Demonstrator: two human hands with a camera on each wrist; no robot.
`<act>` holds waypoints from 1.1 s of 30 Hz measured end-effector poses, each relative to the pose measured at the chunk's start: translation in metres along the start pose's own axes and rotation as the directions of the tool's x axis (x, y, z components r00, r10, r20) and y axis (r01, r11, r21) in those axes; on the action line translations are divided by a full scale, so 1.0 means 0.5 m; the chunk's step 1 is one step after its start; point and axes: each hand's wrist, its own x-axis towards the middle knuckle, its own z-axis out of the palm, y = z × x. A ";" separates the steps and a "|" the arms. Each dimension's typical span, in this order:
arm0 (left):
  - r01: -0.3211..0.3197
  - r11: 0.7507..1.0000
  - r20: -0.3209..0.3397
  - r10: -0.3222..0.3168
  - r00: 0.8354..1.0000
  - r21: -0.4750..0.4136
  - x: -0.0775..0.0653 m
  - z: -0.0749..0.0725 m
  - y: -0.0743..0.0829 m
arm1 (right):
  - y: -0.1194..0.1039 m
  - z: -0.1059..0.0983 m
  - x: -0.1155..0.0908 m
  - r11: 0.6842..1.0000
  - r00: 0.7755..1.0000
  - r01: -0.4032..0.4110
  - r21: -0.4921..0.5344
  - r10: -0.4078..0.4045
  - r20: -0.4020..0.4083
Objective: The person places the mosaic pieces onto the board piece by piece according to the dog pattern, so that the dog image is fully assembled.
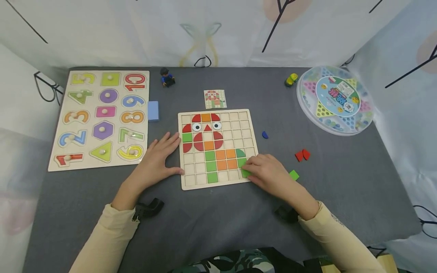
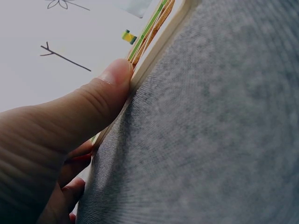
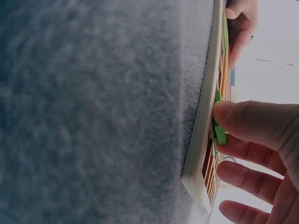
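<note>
A wooden grid board (image 1: 191, 180) lies in front of me, partly filled with red, orange and green pieces and two eye pieces that make a figure. My left hand (image 1: 155, 159) rests at the board's left edge with fingers spread; its thumb (image 2: 114, 77) touches the rim. At the lower right of the grid, my right hand (image 1: 268, 172) pinches a green square tile (image 3: 220, 135) between thumb and index finger. That tile is tilted over the cells. A small picture card (image 1: 215, 99) showing a similar figure lies behind the board.
Loose pieces lie right of the board: a blue piece (image 1: 265, 134), two red pieces (image 1: 299, 156) and a green tile (image 1: 294, 174). A number-and-shape puzzle (image 1: 85, 104) and blue block (image 1: 153, 111) are left. A toy figure (image 1: 167, 77) and round game box (image 1: 336, 100) stand farther back.
</note>
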 end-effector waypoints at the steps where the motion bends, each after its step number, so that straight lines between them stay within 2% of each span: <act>1: 0.001 1.000 0.000 -0.001 1.000 0.001 -0.001 0.000 0.000 | -0.002 0.003 0.001 1.000 1.000 -0.004 -0.004 0.004 0.003; 12: -0.002 1.000 -0.002 0.002 1.000 -0.003 0.000 0.001 0.002 | -0.008 0.017 -0.005 0.999 1.000 0.006 -0.041 -0.006 0.003; 22: 0.002 1.000 -0.016 -0.002 1.000 0.005 -0.003 0.000 0.001 | -0.014 0.028 -0.004 0.999 0.999 0.009 -0.054 -0.011 -0.032; 33: -0.002 1.000 -0.011 0.002 1.000 0.003 -0.001 0.001 -0.001 | -0.015 0.029 -0.005 0.999 1.000 0.011 -0.042 -0.012 -0.029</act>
